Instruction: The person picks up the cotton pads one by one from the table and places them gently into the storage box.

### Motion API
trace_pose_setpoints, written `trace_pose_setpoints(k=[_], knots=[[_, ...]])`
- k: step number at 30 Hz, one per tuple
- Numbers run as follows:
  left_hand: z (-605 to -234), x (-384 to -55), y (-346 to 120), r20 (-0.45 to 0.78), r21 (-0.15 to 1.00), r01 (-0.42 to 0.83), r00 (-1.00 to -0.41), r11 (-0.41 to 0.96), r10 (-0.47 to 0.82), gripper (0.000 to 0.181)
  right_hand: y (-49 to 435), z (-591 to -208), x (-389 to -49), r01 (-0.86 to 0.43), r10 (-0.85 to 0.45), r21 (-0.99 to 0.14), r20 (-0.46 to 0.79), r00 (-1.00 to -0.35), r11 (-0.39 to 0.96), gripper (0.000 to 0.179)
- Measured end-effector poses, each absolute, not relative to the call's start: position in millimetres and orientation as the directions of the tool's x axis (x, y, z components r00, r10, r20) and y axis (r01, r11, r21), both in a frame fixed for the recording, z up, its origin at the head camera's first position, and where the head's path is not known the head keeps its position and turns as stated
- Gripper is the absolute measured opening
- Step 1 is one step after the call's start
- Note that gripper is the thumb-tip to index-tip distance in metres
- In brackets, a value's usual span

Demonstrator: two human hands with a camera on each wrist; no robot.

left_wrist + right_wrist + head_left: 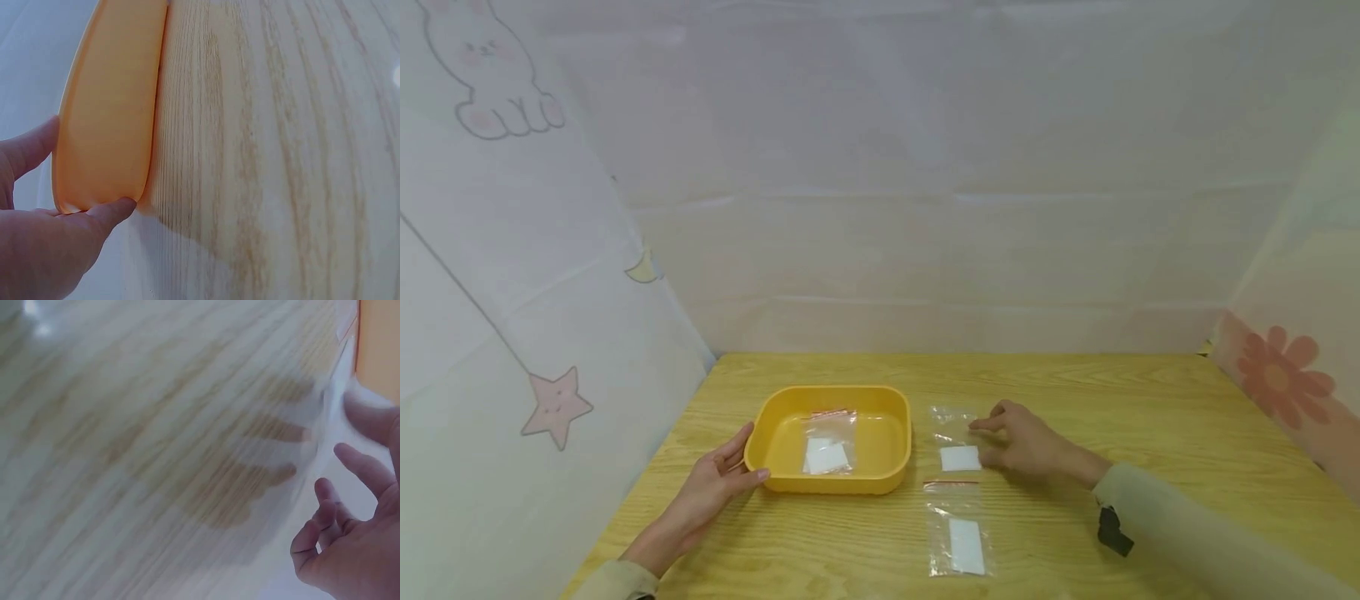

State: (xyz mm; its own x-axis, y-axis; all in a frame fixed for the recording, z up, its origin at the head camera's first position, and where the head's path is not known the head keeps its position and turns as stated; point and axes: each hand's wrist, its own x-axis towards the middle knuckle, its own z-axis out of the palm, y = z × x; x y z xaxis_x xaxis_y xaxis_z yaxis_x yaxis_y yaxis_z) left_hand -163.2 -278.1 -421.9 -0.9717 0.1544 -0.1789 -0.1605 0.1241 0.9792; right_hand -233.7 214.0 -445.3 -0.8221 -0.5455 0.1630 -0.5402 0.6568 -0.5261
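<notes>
A yellow plastic tray (872,483) stands on the table, with clear zip bags and white squares (826,457) inside; how many bags overlap there I cannot tell. At its left near corner, my left hand (711,487) holds the tray between thumb and fingers. In the left wrist view, the fingers rest against the orange-looking wall (112,112). To the tray's right lies a clear zip bag (951,429) with a white square in it. My right hand (1026,442) hovers at that bag's right edge, fingers spread; firm contact is not visible. Closer to me lies another red-topped zip bag (938,533).
The wood-grain table (1120,400) extends to the right and in front of the tray. A pale sheet (925,250) hangs behind it, and printed sheets stand along both sides. A black item (1112,532) is attached to the right sleeve.
</notes>
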Motion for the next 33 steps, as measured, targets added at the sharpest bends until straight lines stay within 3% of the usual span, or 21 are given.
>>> trace_pose_setpoints(k=[18,25,33], knots=[[-423.9,-163.7,-279.8,-0.192,0.975,-0.171,-0.969,0.139,0.158,0.092,218.5,-449.7,-243.1,-0.542,-0.557,-0.516,0.143,-0.818,0.663,0.07],[-423.8,-164.7,-279.7,-0.188,0.976,-0.166,-0.969,0.141,0.16,0.092,217.2,-451.3,-244.6,-0.55,-0.572,-0.532,0.143,-0.808,0.644,0.065],[-423.4,-164.2,-280.4,-0.18,0.978,-0.157,-0.969,0.14,0.167,0.092,210.0,-450.5,-233.0,-0.506,-0.512,-0.562,0.163,-0.843,0.654,0.049]])
